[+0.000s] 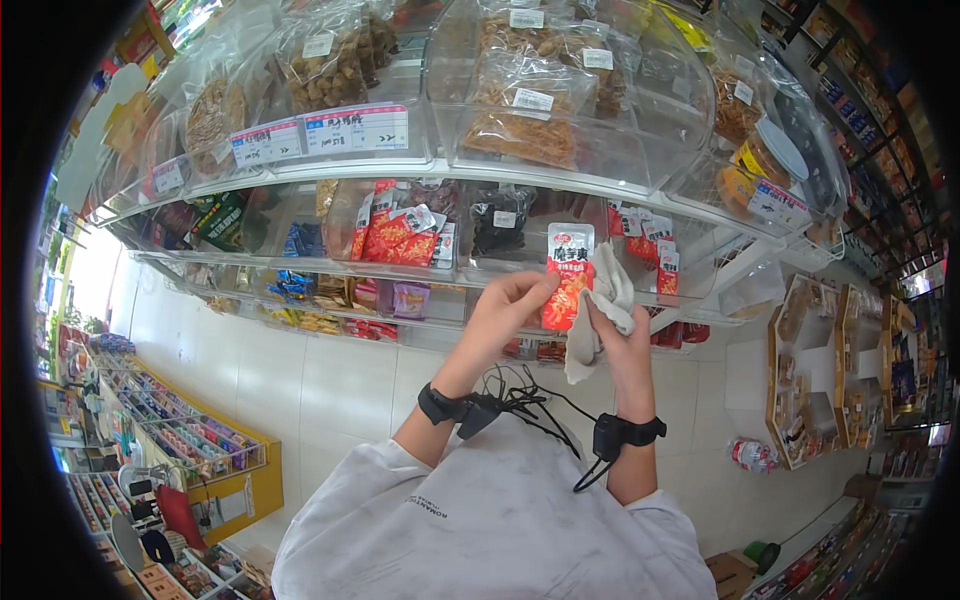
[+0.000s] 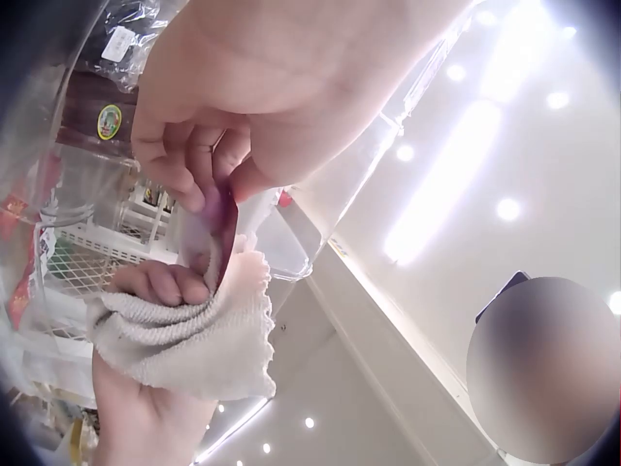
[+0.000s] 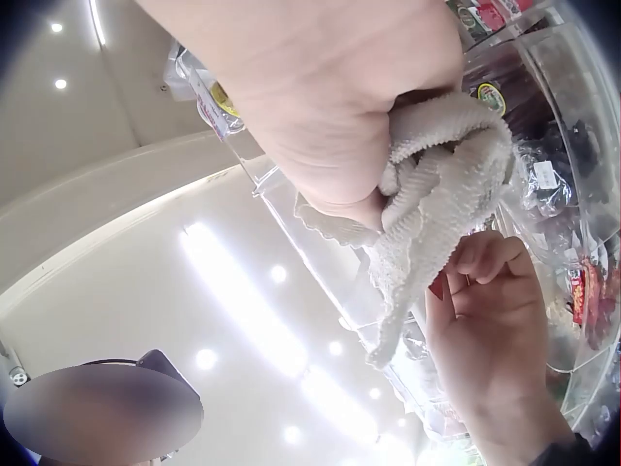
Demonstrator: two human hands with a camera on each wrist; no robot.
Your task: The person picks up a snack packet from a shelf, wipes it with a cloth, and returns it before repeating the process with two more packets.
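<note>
In the head view, a red and white snack packet [image 1: 566, 300] with Chinese lettering stands upright in front of the shelves. My left hand [image 1: 508, 308] pinches its left edge between thumb and fingers. On the other side, my right hand [image 1: 627, 352] grips a whitish ribbed cloth [image 1: 582, 352], folded over the packet's right edge. The left wrist view shows the packet nearly edge-on, with the cloth [image 2: 184, 340] wrapped about its lower part. From the right wrist, the bunched cloth [image 3: 451, 184] hangs from my right hand [image 3: 320, 107] and hides most of the packet.
Similar red packets [image 1: 400, 238] fill a clear bin behind my left hand, and more red packets [image 1: 645, 240] lie right of the cloth. Above, clear bins hold bagged dried food [image 1: 520, 110]. Black cables [image 1: 520, 392] run between the wrist straps. A yellow-sided display [image 1: 245, 495] stands lower left.
</note>
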